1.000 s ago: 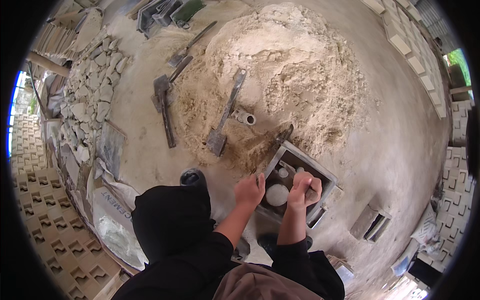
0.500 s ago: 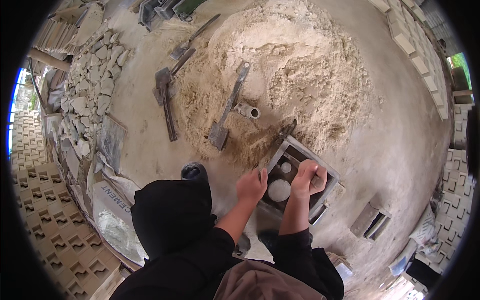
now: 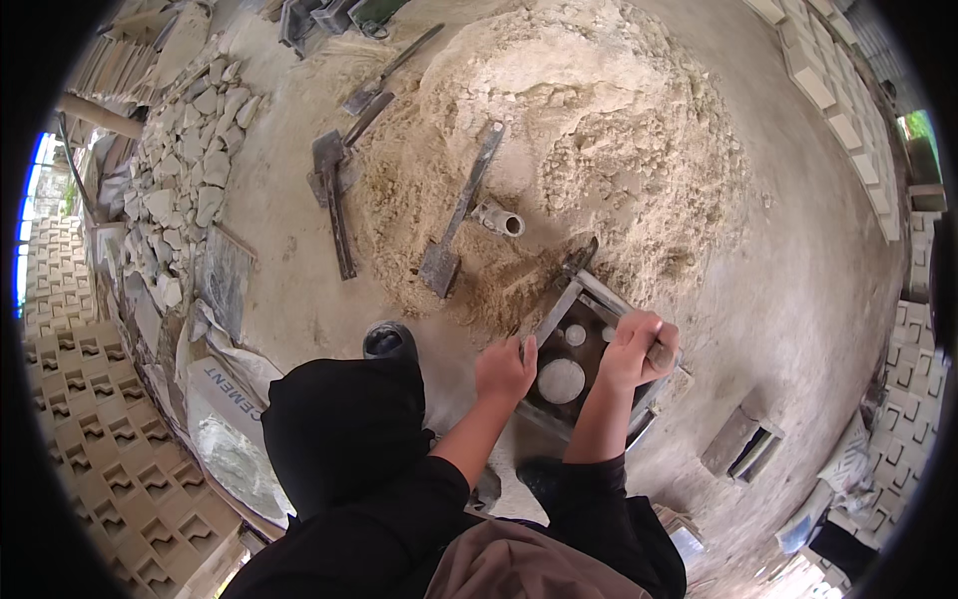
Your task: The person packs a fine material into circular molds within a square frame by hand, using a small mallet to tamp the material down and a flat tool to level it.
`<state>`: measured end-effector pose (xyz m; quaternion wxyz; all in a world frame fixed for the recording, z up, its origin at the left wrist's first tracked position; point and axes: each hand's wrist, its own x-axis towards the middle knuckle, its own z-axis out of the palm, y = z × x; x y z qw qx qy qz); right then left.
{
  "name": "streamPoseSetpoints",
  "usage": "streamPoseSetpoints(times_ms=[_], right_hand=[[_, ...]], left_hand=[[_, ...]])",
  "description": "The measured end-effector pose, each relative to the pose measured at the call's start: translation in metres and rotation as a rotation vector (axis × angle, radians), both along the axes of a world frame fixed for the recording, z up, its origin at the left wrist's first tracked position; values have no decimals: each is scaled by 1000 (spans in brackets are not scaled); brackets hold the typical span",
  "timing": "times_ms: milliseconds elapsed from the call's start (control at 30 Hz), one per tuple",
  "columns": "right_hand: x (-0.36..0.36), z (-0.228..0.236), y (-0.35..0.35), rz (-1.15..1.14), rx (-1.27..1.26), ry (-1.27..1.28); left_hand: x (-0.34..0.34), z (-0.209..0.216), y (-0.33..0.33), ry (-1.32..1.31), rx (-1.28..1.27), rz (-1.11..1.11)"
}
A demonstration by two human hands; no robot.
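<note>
A box-shaped block mould point(image 3: 552, 315) with a pale rim lies in front of me on the floor. Its dark inside shows pale round discs, the largest disc point(image 3: 561, 381) nearest to me. My left hand point(image 3: 506, 369) is closed at the mould's left edge, thumb up; what its fingers hold is mostly hidden. Over the mould's right side, my right hand point(image 3: 641, 347) is wrapped round a short rounded handle point(image 3: 660, 355), whose blunt end sticks out of the fist. Whatever the handle joins to is hidden beneath the hand.
A big heap of sandy mix point(image 3: 619, 130) spreads beyond the mould, with a shovel point(image 3: 461, 215) and a short pipe point(image 3: 499, 219) on it. Left are more tools point(image 3: 332, 205), broken rubble point(image 3: 190, 160) and a cement sack point(image 3: 225, 394). A hollow block point(image 3: 743, 445) lies right.
My right hand has shifted right and slightly away from me with the handle, uncovering another small disc. My left hand has stayed at the mould's left edge.
</note>
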<state>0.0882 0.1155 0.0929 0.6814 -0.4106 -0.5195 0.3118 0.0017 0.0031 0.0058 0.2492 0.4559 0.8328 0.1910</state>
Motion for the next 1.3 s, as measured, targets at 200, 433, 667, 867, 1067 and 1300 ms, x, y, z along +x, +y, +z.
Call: streamPoseSetpoints(times_ms=[200, 433, 667, 867, 1067, 1300], right_hand=[[2, 4, -5, 11, -25, 28], [4, 3, -24, 65, 54, 49], [3, 9, -28, 48, 6, 155], [-2, 10, -12, 5, -82, 32], [-4, 19, -1, 1, -162, 51], [-2, 16, 8, -16, -145, 76]], left_hand=[[0, 0, -1, -9, -12, 6], [1, 1, -1, -14, -46, 29], [3, 0, -1, -40, -56, 37], [2, -4, -3, -43, -74, 35], [0, 4, -1, -74, -113, 25], [0, 9, 1, -55, -185, 29]])
